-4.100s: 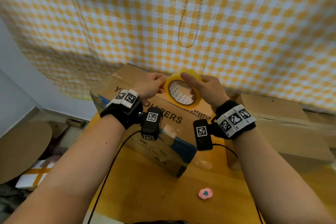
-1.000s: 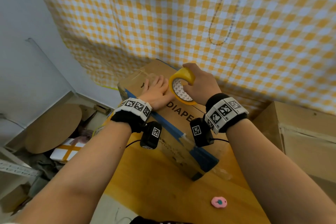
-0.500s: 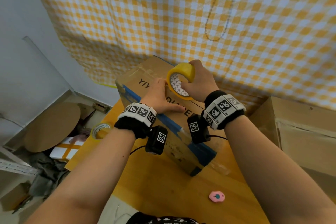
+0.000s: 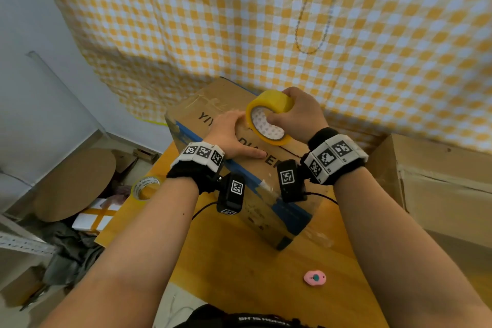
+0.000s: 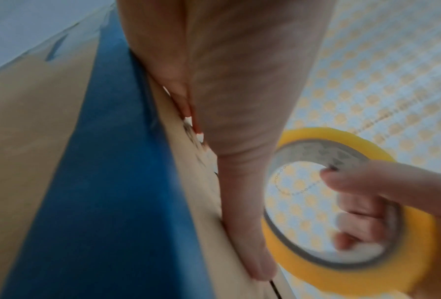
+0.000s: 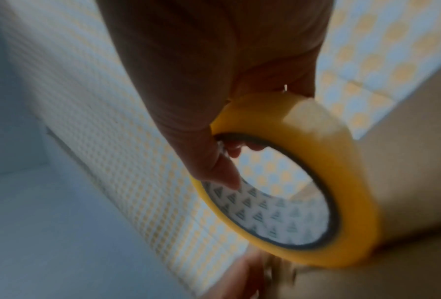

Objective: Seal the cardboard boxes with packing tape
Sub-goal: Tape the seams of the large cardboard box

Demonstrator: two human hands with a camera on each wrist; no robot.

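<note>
A brown cardboard box (image 4: 287,186) with a blue stripe and black lettering stands on the wooden table (image 4: 239,269). My left hand (image 4: 231,136) lies flat on the box top, fingers straight, beside the roll; in the left wrist view the left hand (image 5: 229,141) presses along the box (image 5: 61,161). My right hand (image 4: 298,112) grips a yellow roll of packing tape (image 4: 269,117), thumb inside its core, standing on edge on the box top. The right wrist view shows the roll (image 6: 304,182) held the same way by my right hand (image 6: 214,91).
A second tape roll (image 4: 145,186) lies at the table's left edge. A pink cutter (image 4: 314,278) sits on the table near me. Another cardboard box (image 4: 439,194) stands at the right. A checked yellow curtain (image 4: 266,21) hangs behind. Clutter covers the floor at left.
The right hand has drawn the tape roll back toward me along the box top. The left hand has slid along behind it, staying flat on the box.
</note>
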